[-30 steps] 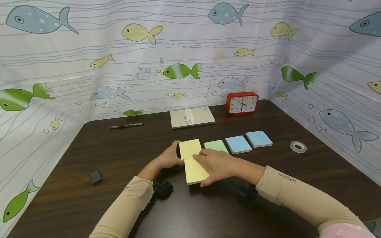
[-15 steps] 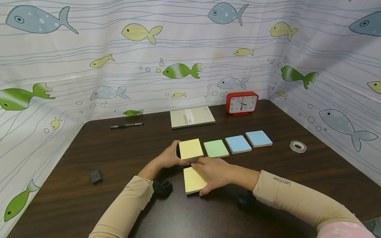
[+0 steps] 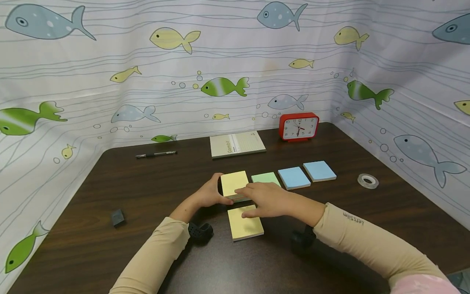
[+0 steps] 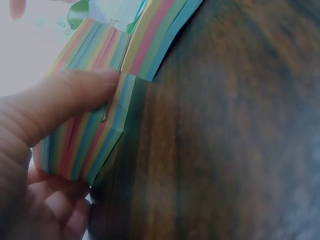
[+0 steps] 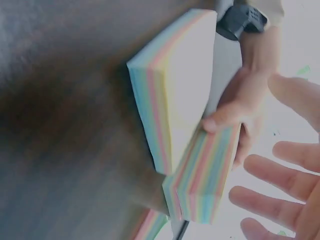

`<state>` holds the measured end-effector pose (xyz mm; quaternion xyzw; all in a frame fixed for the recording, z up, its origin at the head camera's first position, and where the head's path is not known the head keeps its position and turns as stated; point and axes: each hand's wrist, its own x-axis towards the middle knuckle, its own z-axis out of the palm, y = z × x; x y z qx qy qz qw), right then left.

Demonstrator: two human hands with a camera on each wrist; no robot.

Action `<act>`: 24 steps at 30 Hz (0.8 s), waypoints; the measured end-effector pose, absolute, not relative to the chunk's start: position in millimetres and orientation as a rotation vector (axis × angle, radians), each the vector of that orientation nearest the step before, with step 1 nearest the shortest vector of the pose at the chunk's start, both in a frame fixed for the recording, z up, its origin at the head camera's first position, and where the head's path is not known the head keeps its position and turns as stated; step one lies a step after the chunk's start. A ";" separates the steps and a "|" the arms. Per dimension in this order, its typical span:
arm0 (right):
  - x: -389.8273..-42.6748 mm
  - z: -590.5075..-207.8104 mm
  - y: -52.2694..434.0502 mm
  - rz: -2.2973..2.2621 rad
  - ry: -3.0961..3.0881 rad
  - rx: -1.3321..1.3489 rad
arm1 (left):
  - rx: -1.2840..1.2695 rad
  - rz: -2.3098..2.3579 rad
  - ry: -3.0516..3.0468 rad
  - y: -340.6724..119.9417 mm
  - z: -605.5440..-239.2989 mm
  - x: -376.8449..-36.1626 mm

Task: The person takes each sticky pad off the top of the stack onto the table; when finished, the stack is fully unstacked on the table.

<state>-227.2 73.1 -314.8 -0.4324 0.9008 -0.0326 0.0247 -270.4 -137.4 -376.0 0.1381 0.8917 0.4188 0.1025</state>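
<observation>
My left hand (image 3: 211, 194) grips a stack of sticky note pads (image 3: 234, 183) from its left side, thumb across the near face. Its top sheet is yellow; in the left wrist view its edges (image 4: 85, 150) show pink, yellow, green and blue stripes. Just in front of the stack, on the table, lies a single yellow-topped sticky note pad (image 3: 247, 229). Above this pad and the stack's near right corner hovers my right hand (image 3: 269, 200). Its fingers (image 5: 280, 175) are spread and hold nothing in the right wrist view.
Right of the stack lie a green sticky note pad (image 3: 267, 178) and two blue ones (image 3: 293, 178). A tape roll (image 3: 368, 181) is farther right. Behind stand a red clock (image 3: 299, 127), a notebook (image 3: 238, 145) and a pen (image 3: 156, 154). A dark eraser-like block (image 3: 118, 218) lies left.
The right hand drew the yellow-topped pad away from the stack toward me and set it down, then let go and lifted off. My left hand has stayed on the stack.
</observation>
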 end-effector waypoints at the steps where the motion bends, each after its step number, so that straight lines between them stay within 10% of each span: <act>1: -228.9 -313.5 73.4 -0.108 2.809 -1.335 | 0.404 1.237 2.630 -137.1 -375.9 -270.6; 24: -265.7 -309.9 78.5 -0.283 3.028 -1.212 | 0.392 1.126 2.694 -136.3 -376.1 -273.2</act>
